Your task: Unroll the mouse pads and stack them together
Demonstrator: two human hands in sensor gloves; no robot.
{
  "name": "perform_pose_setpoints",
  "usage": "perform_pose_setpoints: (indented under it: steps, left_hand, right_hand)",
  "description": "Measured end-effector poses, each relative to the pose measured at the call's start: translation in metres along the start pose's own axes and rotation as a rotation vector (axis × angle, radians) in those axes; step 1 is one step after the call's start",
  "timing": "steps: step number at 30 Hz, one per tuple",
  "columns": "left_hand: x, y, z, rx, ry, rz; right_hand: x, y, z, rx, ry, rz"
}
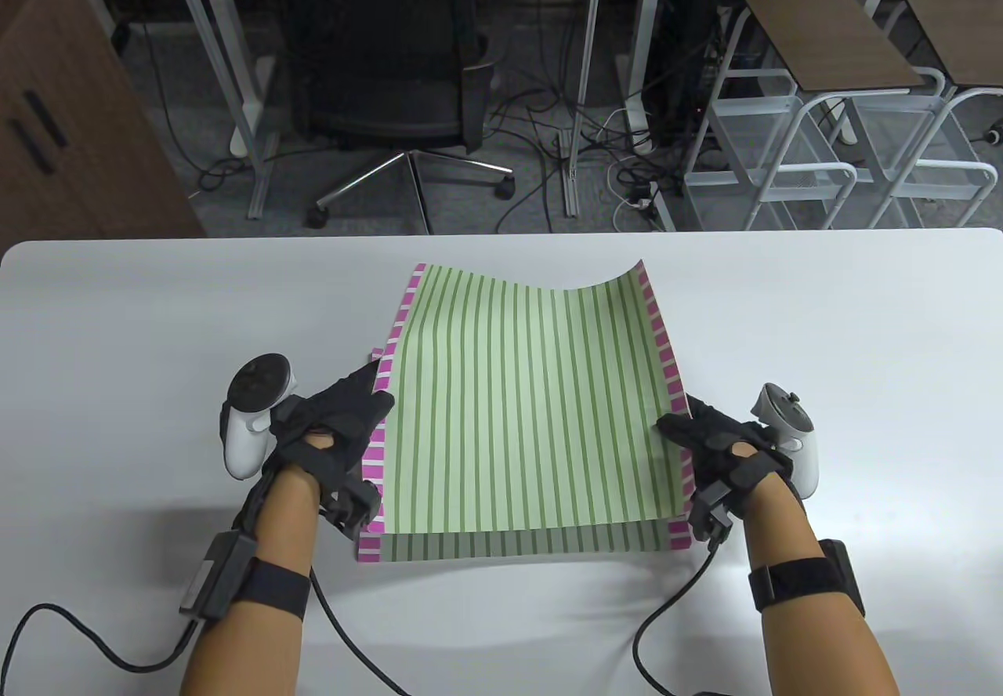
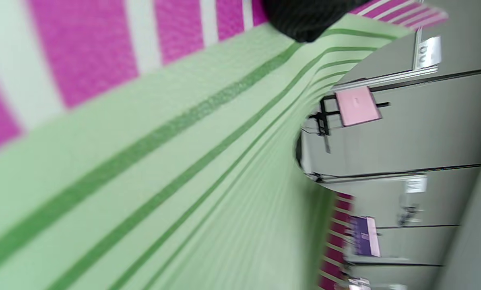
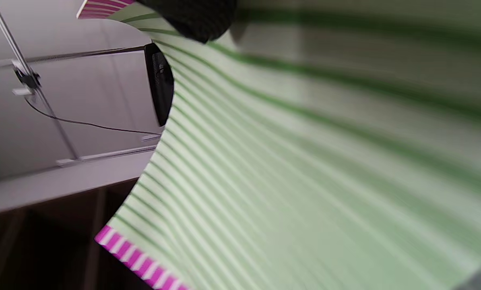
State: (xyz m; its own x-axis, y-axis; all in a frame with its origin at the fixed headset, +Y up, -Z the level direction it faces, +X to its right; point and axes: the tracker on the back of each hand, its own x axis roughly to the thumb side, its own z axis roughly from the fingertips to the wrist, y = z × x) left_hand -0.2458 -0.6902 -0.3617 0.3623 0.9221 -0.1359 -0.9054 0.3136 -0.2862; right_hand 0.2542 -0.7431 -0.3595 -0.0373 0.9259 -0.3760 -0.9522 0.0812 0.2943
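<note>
Clearly the upper mouse pad is held by its side edges, left hand and right hand fingers closed on the magenta borders, above the lower mouse pad on the surface. Its far edge curls up; released unevenly, it may spring back or land skewed off the stack.

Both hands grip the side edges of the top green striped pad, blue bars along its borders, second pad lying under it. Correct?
One error: the border bars on the green striped mouse pad are magenta and white, not blue, as the table view shows. The rest holds: left hand and right hand grip its side edges, and a second striped pad lies under it.
</note>
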Motion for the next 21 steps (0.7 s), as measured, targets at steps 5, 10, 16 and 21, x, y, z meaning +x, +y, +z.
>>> perform_pose_setpoints:
  steps: [5, 10, 16, 21]
  left_hand:
    - [-0.011, -0.002, -0.005, 0.117, 0.086, -0.357]
    - [-0.031, -0.018, -0.016, 0.152, 0.155, -0.602]
    - [-0.042, -0.031, -0.023, 0.183, 0.171, -0.755]
    - [-0.046, -0.035, -0.025, 0.208, 0.164, -0.805]
  right_hand:
    - [0.01, 0.003, 0.006, -0.145, 0.023, 0.277]
    - [-0.001, 0.011, -0.002, -0.223, 0.064, 0.478]
    - [-0.009, 0.018, -0.009, -0.312, 0.097, 0.681]
    - [-0.012, 0.023, -0.015, -0.356, 0.131, 0.811]
